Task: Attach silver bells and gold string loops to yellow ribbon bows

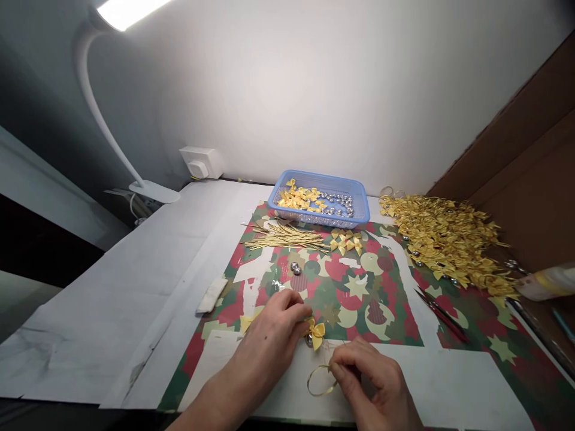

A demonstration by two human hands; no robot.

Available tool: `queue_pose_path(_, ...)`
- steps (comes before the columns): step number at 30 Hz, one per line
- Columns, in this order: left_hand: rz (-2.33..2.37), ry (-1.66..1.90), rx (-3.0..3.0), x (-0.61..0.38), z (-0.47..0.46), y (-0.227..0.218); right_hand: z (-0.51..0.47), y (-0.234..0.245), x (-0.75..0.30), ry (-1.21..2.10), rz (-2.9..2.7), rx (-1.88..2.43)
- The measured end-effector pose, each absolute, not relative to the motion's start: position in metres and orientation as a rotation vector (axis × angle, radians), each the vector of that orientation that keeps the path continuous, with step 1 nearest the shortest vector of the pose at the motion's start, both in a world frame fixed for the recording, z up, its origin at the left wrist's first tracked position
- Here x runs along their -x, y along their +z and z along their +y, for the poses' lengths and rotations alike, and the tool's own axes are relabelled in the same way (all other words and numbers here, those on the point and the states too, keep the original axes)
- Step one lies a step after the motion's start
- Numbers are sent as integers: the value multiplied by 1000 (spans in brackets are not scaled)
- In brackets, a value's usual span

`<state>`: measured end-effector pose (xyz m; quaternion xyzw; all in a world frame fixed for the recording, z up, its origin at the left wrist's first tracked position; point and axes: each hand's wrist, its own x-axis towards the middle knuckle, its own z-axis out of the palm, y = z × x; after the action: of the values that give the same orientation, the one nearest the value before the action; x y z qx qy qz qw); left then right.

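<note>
My left hand (281,329) is closed, its fingertips pinching a small gold ribbon bow (318,331) with a silver bell (309,341) just under it. To the right and a little nearer, my right hand (372,380) pinches a thin gold cord bent into a loop (320,395). Whether the cord joins the bow is unclear. Part of another gold piece (245,323) shows behind my left wrist. Beyond my hands, a couple of silver bells (295,269) lie on the patterned sheet (330,287).
A blue basket (314,221) with bows and bells stands by the wall. Before it lie gold cords (287,237) and several bows (347,242). At right are a heap of gold bows (449,239), red-handled scissors (444,317) and a bottle (545,283). A lamp (155,191) stands left.
</note>
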<state>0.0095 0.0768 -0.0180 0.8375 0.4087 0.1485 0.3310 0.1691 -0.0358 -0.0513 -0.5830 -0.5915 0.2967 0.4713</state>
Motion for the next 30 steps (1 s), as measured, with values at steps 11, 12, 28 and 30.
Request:
queue_pose_path(11,1073,328,-2139,-13,77,-20,-32,-56,-167,652,-1422,1422)
queue_pose_path(12,1073,321,-2121,-12,75,-17,-31,-56,-165,633,-1410,1427)
queue_pose_path(28,824,510,-1836,2,55,-4,-26,-39,-156,553,-1443,1430)
queue_pose_path(30,818,526,-1856,2,54,1,-26,-35,-156,531,-1450,1440)
